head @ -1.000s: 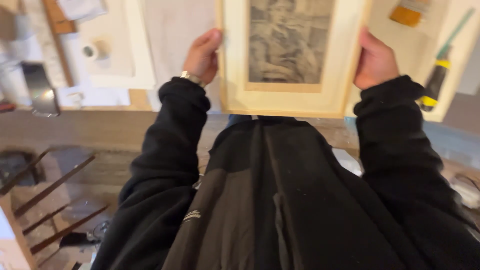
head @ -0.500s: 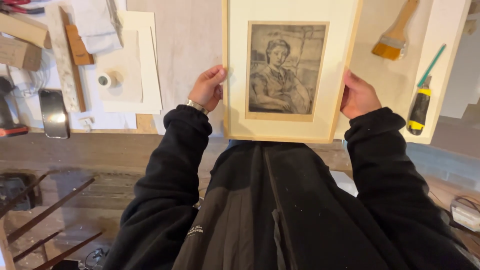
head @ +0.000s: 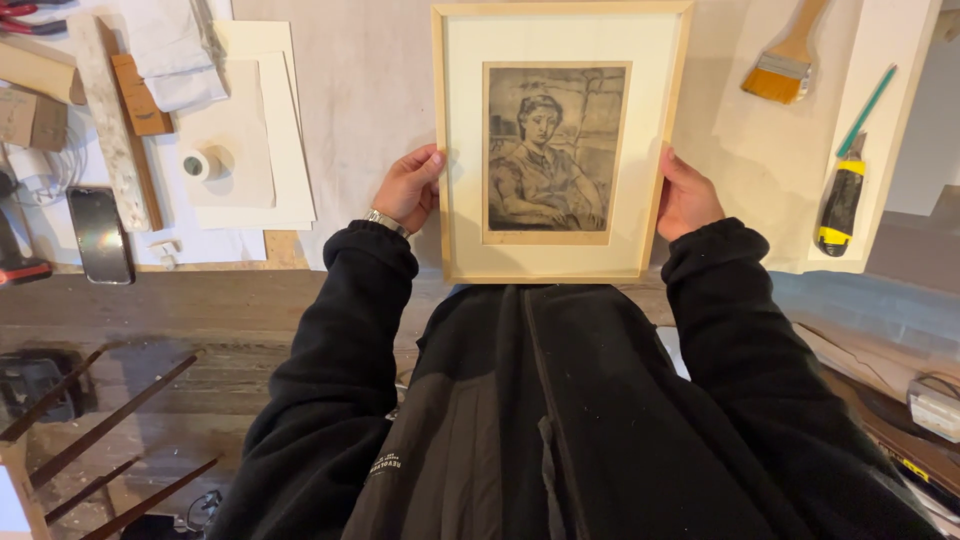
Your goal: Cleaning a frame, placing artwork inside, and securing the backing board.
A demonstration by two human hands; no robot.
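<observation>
A light wooden picture frame (head: 560, 265) with a cream mat and a dark drawing of a seated figure is held upright over the pale worktable (head: 370, 110). My left hand (head: 408, 188) grips its left edge, thumb on the front. My right hand (head: 686, 196) grips the right edge in the same way. Both arms wear black sleeves, and a watch shows at my left wrist.
A paintbrush (head: 782, 60) lies at the upper right, with a black-and-yellow screwdriver (head: 842, 200) on a cream board (head: 890, 60). To the left lie white boards (head: 260, 140), a tape roll (head: 198, 164), wooden strips (head: 128, 90) and a phone (head: 100, 234). Wooden floor below.
The view has tilted so the frame and both hands sit lower in the picture, and the whole frame is now in sight. The grip on both edges is unchanged.
</observation>
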